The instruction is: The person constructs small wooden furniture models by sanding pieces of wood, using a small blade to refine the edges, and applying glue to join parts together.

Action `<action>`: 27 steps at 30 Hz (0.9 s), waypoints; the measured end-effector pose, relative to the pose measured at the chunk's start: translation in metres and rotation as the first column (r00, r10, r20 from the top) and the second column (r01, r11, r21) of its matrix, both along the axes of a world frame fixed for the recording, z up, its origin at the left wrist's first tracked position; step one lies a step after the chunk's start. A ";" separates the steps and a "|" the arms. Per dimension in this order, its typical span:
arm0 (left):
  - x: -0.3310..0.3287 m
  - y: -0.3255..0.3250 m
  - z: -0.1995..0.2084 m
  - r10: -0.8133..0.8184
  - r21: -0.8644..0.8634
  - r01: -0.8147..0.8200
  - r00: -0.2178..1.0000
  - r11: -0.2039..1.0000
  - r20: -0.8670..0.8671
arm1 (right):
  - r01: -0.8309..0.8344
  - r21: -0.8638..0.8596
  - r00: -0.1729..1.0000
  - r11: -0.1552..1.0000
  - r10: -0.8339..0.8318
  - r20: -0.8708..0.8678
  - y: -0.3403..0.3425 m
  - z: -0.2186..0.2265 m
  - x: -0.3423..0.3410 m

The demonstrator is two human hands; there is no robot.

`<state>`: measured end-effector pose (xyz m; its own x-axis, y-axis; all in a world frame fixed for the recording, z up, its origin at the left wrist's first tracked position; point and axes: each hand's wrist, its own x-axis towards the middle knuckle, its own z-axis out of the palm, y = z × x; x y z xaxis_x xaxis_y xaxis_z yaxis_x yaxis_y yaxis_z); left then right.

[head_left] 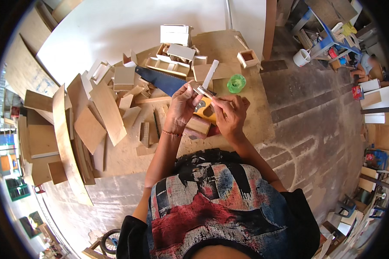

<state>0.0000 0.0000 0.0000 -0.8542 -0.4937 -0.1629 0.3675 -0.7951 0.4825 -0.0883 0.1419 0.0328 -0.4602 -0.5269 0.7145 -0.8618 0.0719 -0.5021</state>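
Above the workbench, both my hands come together on a small pale wooden piece (pixel 204 91). My left hand (pixel 181 108) pinches its left end, and my right hand (pixel 231 113) has fingertips on its right end. Just beyond the fingers a white strip (pixel 211 73) points away from me; whether it touches the piece I cannot tell. Beneath my hands lies a handsaw, its blue blade (pixel 160 81) running to the far left and its yellow handle (pixel 208 111) partly hidden. A wooden block (pixel 198 125) sits nearer me. To the right stands a green translucent cup (pixel 236 83).
Small open wooden boxes (pixel 168 65) are grouped at the bench's far side, with another box (pixel 247 58) at far right. Loose boards (pixel 107 112) pile up on the left. A white bucket (pixel 301 58) stands on the floor, and a person (pixel 367 69) sits at far right.
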 end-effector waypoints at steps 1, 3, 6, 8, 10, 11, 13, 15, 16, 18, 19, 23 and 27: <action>0.000 0.000 0.002 0.033 0.003 -0.033 0.999 0.999 0.016 | 0.007 0.009 1.000 1.000 -0.007 -0.012 0.001 -0.001 0.000; 0.001 -0.002 0.009 0.072 -0.022 -0.071 0.997 0.997 0.031 | 0.018 0.012 0.999 1.000 -0.017 -0.031 0.004 -0.003 0.000; 0.003 -0.008 0.015 0.061 -0.092 -0.061 0.998 0.994 0.000 | 0.036 -0.014 0.999 0.999 -0.037 -0.018 0.004 -0.005 -0.003; 0.001 -0.006 0.014 0.079 -0.084 -0.077 0.997 0.994 0.018 | 0.057 -0.045 0.998 0.997 -0.056 0.038 0.003 -0.005 -0.005; 0.001 -0.003 0.016 0.090 -0.073 -0.087 0.995 0.994 0.040 | 0.034 -0.063 0.999 0.997 -0.032 0.029 -0.003 0.001 -0.003; 0.001 -0.002 0.016 0.093 -0.063 -0.090 0.995 0.994 0.047 | 0.023 -0.072 0.999 0.997 -0.021 0.025 -0.005 0.003 -0.002; 0.000 -0.001 0.017 0.096 -0.052 -0.094 0.994 0.994 0.042 | 0.025 -0.053 1.000 0.998 -0.025 0.010 -0.008 0.003 0.002; -0.001 0.000 0.015 0.096 -0.046 -0.095 0.995 0.994 0.025 | 0.019 -0.033 1.000 0.999 -0.019 -0.006 -0.006 0.002 0.002; 0.001 -0.001 0.012 0.094 -0.060 -0.094 0.996 0.994 0.005 | 0.012 -0.023 1.000 1.000 -0.012 -0.014 -0.003 0.001 0.002; 0.005 -0.007 0.007 0.080 -0.094 -0.082 0.996 0.992 -0.031 | 0.012 -0.013 1.000 1.000 -0.012 0.012 0.001 -0.001 0.000; 0.006 -0.011 0.008 0.067 -0.102 -0.070 0.997 0.992 -0.025 | 0.019 -0.014 0.999 1.000 -0.018 0.047 0.002 -0.002 0.000; 0.009 -0.012 0.006 0.001 -0.103 -0.003 1.000 0.995 -0.017 | 0.075 -0.029 0.994 0.997 -0.072 0.087 0.006 0.005 -0.005; 0.009 -0.010 0.005 -0.105 -0.135 0.108 0.994 0.985 0.023 | 0.028 -0.047 0.997 0.999 -0.024 0.077 -0.004 0.010 -0.005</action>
<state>0.0088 -0.0104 0.0047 -0.9010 -0.4185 -0.1144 0.2758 -0.7560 0.5937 -0.0930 0.1375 0.0430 -0.5274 -0.4801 0.7009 -0.8189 0.0677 -0.5699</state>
